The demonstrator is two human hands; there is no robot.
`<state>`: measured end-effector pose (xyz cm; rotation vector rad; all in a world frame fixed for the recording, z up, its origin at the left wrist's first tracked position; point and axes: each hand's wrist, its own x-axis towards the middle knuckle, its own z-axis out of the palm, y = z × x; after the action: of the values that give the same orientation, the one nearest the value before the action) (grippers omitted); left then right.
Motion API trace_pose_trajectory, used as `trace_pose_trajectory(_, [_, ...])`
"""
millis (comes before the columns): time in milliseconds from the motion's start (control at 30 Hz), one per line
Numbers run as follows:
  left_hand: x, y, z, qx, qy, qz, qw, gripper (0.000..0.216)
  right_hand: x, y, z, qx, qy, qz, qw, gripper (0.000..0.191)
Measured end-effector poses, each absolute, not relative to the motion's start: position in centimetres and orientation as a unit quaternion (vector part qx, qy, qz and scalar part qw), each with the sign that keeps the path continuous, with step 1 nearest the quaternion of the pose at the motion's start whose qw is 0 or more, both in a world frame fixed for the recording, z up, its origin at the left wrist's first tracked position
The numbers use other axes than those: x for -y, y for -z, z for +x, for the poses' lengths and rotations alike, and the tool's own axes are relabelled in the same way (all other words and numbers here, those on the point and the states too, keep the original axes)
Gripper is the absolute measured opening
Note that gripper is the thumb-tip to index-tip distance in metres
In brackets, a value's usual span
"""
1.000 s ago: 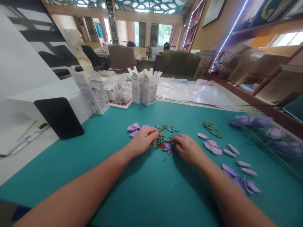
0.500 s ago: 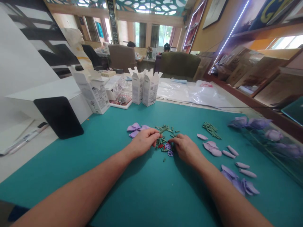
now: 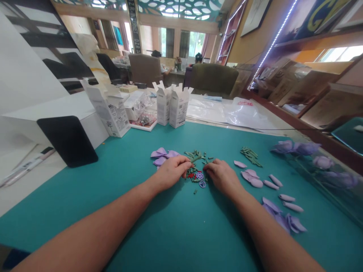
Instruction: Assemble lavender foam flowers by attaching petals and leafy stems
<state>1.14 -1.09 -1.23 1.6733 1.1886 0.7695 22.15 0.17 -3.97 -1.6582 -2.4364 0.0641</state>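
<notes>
Between the thumb and fingers of my left hand (image 3: 171, 172) is a green stem piece (image 3: 196, 158), its free end pointing up and right. My right hand (image 3: 224, 175) is closed in a pinch at the right side of a loose pile; whatever its fingertips hold is hidden. Small green pieces (image 3: 195, 191) make up most of that pile, which lies on the teal mat (image 3: 181, 230). Among them are red pieces (image 3: 191, 175) and two purple spoked rings (image 3: 202, 184). Light purple petals (image 3: 160, 152) lie just beyond my left hand.
To the right lie green sticks (image 3: 251, 156), pale petals (image 3: 252, 178), slim pale pieces (image 3: 293, 206) and purple petals (image 3: 295, 223). Purple flowers (image 3: 323, 162) lie at the far right. White boxes (image 3: 180, 107) and a black tablet-like panel (image 3: 68, 141) stand behind and left.
The whole view has shifted slightly left. My left hand still holds the green stem piece; the fingertips of my right hand have drawn in a little at the pile.
</notes>
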Motion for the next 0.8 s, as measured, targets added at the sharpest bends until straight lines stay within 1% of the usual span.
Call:
trace_pose_trajectory(200, [1.08,1.20,1.17,-0.485,-0.306,0.683,0.452,0.028,-0.23,3.81,22.53,0.824,0.008,-0.562,0.070,0.025])
trace_pose_trajectory(533, [1.17,1.07,1.23,-0.478,-0.306,0.688,0.452,0.029,-0.11,3.73,22.35,0.833,-0.012,-0.548,0.074,0.017])
trace_pose_trajectory(800, [1.21,1.02,1.29,-0.475,-0.303,0.695,0.446,0.029,0.11,3.51,22.06,0.830,-0.004,-0.556,0.051,0.019])
